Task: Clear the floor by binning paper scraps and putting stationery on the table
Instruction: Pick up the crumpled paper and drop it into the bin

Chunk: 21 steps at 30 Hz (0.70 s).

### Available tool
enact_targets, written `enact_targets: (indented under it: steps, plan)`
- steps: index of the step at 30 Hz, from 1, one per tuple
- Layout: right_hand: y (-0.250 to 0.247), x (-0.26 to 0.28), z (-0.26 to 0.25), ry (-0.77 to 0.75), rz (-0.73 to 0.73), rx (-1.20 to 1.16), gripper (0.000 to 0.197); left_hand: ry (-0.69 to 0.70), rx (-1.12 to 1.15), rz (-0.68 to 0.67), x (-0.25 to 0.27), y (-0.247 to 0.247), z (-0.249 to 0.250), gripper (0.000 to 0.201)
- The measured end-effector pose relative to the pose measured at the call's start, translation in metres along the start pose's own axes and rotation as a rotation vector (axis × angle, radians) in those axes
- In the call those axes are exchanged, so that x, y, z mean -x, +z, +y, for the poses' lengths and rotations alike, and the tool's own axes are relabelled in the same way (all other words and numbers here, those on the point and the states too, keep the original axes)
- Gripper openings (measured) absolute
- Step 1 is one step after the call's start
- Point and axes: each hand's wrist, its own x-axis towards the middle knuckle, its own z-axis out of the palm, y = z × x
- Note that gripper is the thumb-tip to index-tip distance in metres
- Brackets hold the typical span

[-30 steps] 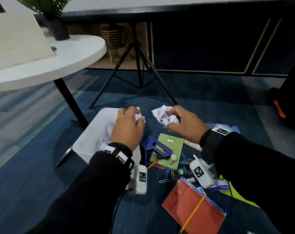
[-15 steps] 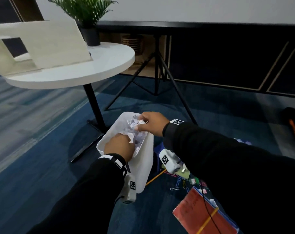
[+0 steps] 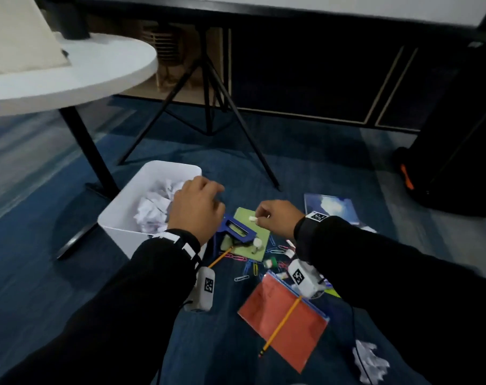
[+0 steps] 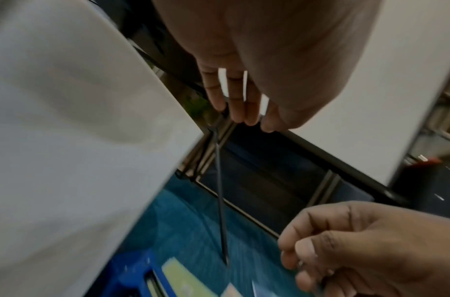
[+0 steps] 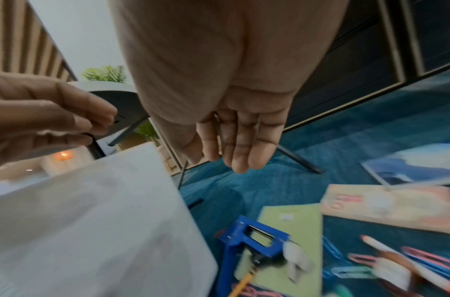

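The white bin (image 3: 155, 165) stands on the blue carpet with crumpled paper (image 3: 154, 209) inside. My left hand (image 3: 200, 202) hovers over its right rim, fingers loosely bent and holding nothing; the left wrist view shows its fingers (image 4: 238, 104) empty beside the bin wall (image 4: 79, 140). Above the green notepad (image 3: 261, 241) my right hand (image 3: 268, 216) hangs empty, fingers (image 5: 234, 144) relaxed. A small white scrap (image 3: 253, 218) lies on the pad just below it. A blue stapler (image 3: 237, 229) sits on the pad's left side.
Stationery lies on the floor: several paper clips (image 3: 250, 269), a red folder (image 3: 283, 315) with a pencil (image 3: 280, 326) across it, a booklet (image 3: 331, 207). Crumpled paper (image 3: 369, 359) lies at lower right. A round white table (image 3: 97, 73) stands left, a tripod (image 3: 208, 107) behind, a black bag (image 3: 458, 162) right.
Both hands carried crumpled paper to the bin and let it go inside. They have come out empty, and the right hand has moved back right over the green notepad.
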Motion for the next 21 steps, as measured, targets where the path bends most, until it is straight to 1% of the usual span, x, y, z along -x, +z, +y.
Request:
enact_targets:
  steps: [2, 5, 8, 12, 14, 17, 19, 21]
  plan:
    - [0.006, 0.022, 0.032, 0.059, 0.004, 0.04, 0.015, 0.085, 0.021, -0.122, 0.007, 0.023, 0.024, 0.032]
    - [0.014, 0.059, 0.081, 0.154, -0.023, 0.061, 0.014, 0.104, 0.085, -0.394, 0.027, 0.068, 0.057, 0.034]
    - [0.025, 0.095, 0.131, 0.271, -0.083, 0.098, 0.012, 0.137, 0.029, -0.632, 0.049, 0.108, 0.081, 0.034]
    - [0.047, 0.135, 0.186, 0.417, -0.22, 0.19, 0.033, 0.146, 0.031, -0.86, 0.075, 0.147, 0.096, 0.035]
    - [0.058, 0.151, 0.204, 0.471, -0.308, 0.235, 0.04, 0.141, 0.004, -0.919, 0.084, 0.16, 0.096, 0.037]
    - [0.078, 0.168, 0.226, 0.581, -0.402, 0.268, 0.064, 0.128, -0.052, -0.947, 0.094, 0.17, 0.091, 0.038]
    - [0.092, 0.173, 0.234, 0.61, -0.463, 0.265, 0.079, 0.114, -0.072, -0.96, 0.098, 0.175, 0.087, 0.039]
    - [0.103, 0.174, 0.241, 0.62, -0.503, 0.264, 0.086, 0.098, -0.076, -0.968, 0.102, 0.178, 0.083, 0.038]
